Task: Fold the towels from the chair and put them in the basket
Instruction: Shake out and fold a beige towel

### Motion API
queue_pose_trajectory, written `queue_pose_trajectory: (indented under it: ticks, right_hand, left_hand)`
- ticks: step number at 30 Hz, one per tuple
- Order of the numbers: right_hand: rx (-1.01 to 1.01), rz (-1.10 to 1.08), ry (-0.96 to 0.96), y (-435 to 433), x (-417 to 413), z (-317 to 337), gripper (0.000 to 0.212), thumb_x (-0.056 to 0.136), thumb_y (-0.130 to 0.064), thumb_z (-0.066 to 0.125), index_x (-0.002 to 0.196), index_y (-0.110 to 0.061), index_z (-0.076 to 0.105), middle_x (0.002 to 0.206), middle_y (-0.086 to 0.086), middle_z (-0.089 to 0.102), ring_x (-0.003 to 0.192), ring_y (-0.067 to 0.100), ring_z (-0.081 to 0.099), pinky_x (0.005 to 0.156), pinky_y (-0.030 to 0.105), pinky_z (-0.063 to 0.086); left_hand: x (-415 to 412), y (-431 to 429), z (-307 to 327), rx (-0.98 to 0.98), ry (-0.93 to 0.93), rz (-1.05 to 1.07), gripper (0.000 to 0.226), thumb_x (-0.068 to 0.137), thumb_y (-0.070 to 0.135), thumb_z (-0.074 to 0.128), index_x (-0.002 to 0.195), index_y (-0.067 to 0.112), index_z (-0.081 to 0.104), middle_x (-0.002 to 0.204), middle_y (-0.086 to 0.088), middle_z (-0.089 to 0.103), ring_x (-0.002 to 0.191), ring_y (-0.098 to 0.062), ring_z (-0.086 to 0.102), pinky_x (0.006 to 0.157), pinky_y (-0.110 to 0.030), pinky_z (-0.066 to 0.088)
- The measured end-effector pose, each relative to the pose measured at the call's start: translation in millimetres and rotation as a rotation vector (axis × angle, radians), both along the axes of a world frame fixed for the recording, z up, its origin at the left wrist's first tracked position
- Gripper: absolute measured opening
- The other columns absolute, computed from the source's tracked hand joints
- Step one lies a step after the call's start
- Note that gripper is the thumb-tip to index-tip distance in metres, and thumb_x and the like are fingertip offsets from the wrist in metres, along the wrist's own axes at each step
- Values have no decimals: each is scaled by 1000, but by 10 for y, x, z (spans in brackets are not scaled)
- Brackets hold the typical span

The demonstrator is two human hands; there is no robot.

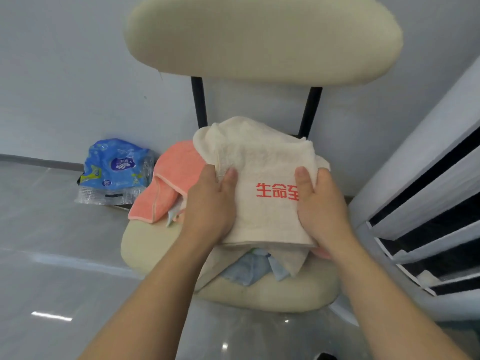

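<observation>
Cream towel [262,162] gripped by both hands above pink towel [168,183], chair [262,35]

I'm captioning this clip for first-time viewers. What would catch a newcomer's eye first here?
The cream towel with red printed characters, gripped at the centre by the left hand and the right hand above the chair seat. Next, the pink towel on that seat to its left, and the bright blue plastic package on the floor by the wall.
</observation>
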State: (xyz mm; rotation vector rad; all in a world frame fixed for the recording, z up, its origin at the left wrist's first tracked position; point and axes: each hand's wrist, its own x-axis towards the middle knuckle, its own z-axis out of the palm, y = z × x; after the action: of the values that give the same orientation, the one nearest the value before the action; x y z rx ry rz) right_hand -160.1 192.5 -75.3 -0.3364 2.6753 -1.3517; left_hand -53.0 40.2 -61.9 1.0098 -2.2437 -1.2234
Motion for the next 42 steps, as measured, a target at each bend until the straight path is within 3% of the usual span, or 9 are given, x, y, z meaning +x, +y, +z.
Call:
queue_pose_trajectory:
  ticks: [3,7,10,14,17,21,25,37,42]
  right_hand:
    - [18,-7,-108,-95,-59,-278,36,107,-45,41,109,-10,52,80,-16,49,64,-7,46,53,0,36]
    - [22,-46,-179,-224,26,-428,31,107,-44,41,106,-14,49,80,-12,57,63,-14,55,51,3,38]
    - [109,-28,-268,-336,32,-195,30,107,-46,38,111,-17,46,81,-14,55,74,3,59,54,10,37]
    - [269,18,-374,-327,149,694,39,109,-40,36,122,-5,47,106,5,55,107,27,54,85,22,36]
    - [320,38,-419,-329,359,1570,57,97,-66,27,113,-15,48,122,16,59,129,36,46,114,44,35]
    - [315,100,-482,-487,800,2912,55,102,-62,29,124,-15,46,116,6,56,117,26,49,110,42,38]
    - [304,194,-475,-803,1347,3760,41,107,-50,34,114,-11,46,99,0,53,94,22,50,81,35,35]
    - [149,435,-317,-2794,2721,4477,40,106,-51,38,115,-15,53,100,0,64,83,11,58,65,32,40]
    - [151,504,-333,-3694,3083,4459,46,104,-55,38,116,-15,57,108,3,66,97,23,63,79,36,47]
  left_hand:
    - [-42,-60,-273,-11,8,42,29,103,45,48,87,21,46,78,5,57,72,-6,51,57,-25,29]
    - [-55,-100,-411,70,26,43,24,103,41,52,100,17,54,84,9,61,73,-4,53,67,-34,32]
    - [-114,-132,-291,187,-45,30,26,104,37,51,107,12,54,90,3,61,81,-11,53,71,-34,35]
    - [-22,-79,414,325,-251,-11,25,106,37,47,105,11,48,97,-12,63,95,-34,60,75,-39,40]
    - [241,-98,1347,386,-340,14,27,107,38,43,102,12,43,91,-12,61,92,-37,61,71,-38,37]
    - [814,-266,2612,368,-361,34,32,107,36,43,114,5,50,102,-17,64,98,-38,61,74,-37,37]
    - [1484,-589,3458,362,-300,98,38,107,38,43,128,9,55,119,-12,66,112,-35,60,87,-36,43]
    - [3270,-2306,4468,351,-137,347,32,104,46,44,112,19,59,105,-1,67,101,-28,64,94,-47,53]
    - [3734,-3048,4607,376,-108,449,28,104,47,45,104,22,57,100,1,65,94,-23,64,89,-47,55]
